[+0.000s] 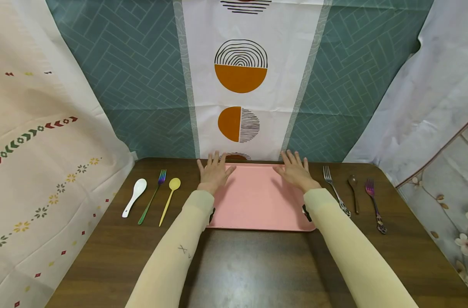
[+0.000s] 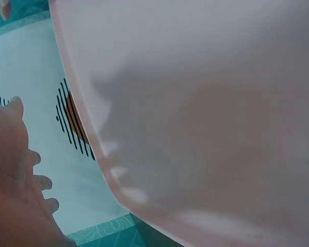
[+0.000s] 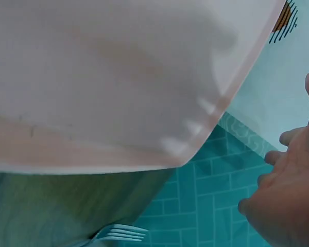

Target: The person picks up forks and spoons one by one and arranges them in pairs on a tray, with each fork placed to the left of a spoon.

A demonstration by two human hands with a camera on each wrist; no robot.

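A pink rectangular tray [image 1: 257, 201] lies flat at the back middle of the table. Over its far left corner the left hand [image 1: 213, 173] is held with fingers spread, holding nothing. The right hand [image 1: 296, 171] is spread in the same way over the far right corner, its fingers pointing to the back. Both wrist views show the hands' shadows on the tray, with the left hand [image 2: 15, 180] and the right hand [image 3: 291, 175] apart from its surface. Nearest the right hand on the table is a silver fork [image 1: 331, 182].
Left of the tray lie a white spoon [image 1: 135, 192], a rainbow-coloured fork [image 1: 153, 199] and a yellow spoon [image 1: 172, 190]. To the right are a small brown spoon [image 1: 353, 188] and a purple fork [image 1: 374, 199]. A patterned curtain [image 1: 149, 77] hangs behind the wooden table [image 1: 102, 256].
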